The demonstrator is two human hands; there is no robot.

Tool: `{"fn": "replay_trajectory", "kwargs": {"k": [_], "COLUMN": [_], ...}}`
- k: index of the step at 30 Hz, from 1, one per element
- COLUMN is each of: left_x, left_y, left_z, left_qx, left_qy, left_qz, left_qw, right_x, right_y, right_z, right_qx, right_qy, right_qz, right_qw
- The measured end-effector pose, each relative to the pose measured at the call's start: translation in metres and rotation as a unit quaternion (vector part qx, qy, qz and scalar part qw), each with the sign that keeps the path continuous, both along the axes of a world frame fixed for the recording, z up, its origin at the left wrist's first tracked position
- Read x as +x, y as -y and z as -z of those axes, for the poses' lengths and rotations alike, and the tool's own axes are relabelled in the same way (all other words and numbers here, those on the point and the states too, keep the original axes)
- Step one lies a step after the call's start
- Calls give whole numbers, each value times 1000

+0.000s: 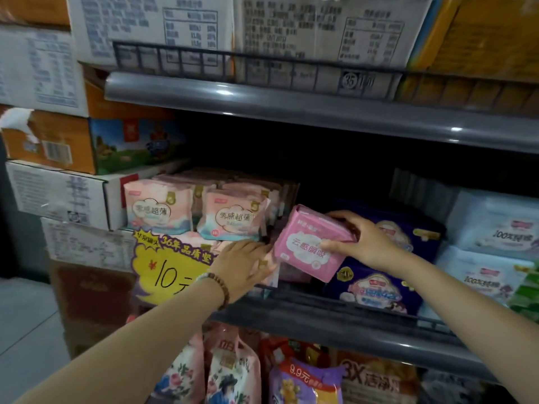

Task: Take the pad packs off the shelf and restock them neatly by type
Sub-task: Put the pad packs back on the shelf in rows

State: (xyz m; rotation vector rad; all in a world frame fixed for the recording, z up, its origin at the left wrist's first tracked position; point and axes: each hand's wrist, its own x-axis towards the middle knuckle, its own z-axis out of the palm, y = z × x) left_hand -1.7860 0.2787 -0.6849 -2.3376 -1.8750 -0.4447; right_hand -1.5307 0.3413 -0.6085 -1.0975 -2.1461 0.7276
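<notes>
One pink pack (309,246) is grasped by the right hand (364,240). The thumb is laid across its front face and the other fingers are curled over its top edge. The pack is held tilted, just above the front rail of the shelf (335,309).

Just left of the pink pack, the fingers of the left hand (245,265) are stretched out fairly straight and laid on one lower pale pack (271,271); nothing is clasped by them. One bead bracelet (223,287) is worn on that wrist.

Up and to the left of the pink pack, two pale pink packs (230,218) are stood face-front side by side. More are ranked behind them, too dim to be counted. Directly right of the pink pack, two dark blue packs (376,290) are stacked one above the other. Farther right, two light blue packs (495,225) are stacked likewise. Below and left of the pink pack, one yellow price sign (172,263) is hung.
</notes>
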Motion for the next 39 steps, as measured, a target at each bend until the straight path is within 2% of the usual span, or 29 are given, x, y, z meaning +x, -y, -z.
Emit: {"fn": "replay_trajectory", "kwargs": {"k": [3,11,17,20,23,27,29,32,39], "left_x": [-8,-15,-18,-20,-18,-11,-5,5,20], "left_y": [11,21,29,34,33,29,25,13,-22], "left_z": [6,4,-4,-3,-7,-17,-23,-26,-20], "left_qx": [35,30,15,4,-11,-6,1,-4,-62], "left_qy": [8,-19,-4,-13,-9,5,12,30,31], "left_qz": [2,-3,-5,-5,-12,-34,-49,-47,-54], "left_qw": [999,999,1000,1000,1000,999,999,998,996], "right_x": [-3,-6,-7,-11,-27,-38,-35,-36,-35], "right_y": [-4,-10,-8,-9,-3,-1,-3,-3,-1], "right_z": [7,-2,-7,-7,1,18,23,34,63], "right_qx": [6,36,51,58,70,86,88,136,257], "right_qy": [29,112,102,128,174,168,209,285,278], "right_qz": [2,25,13,15,-7,9,11,8,33], "right_qw": [1000,993,993,990,982,982,974,949,925]}}
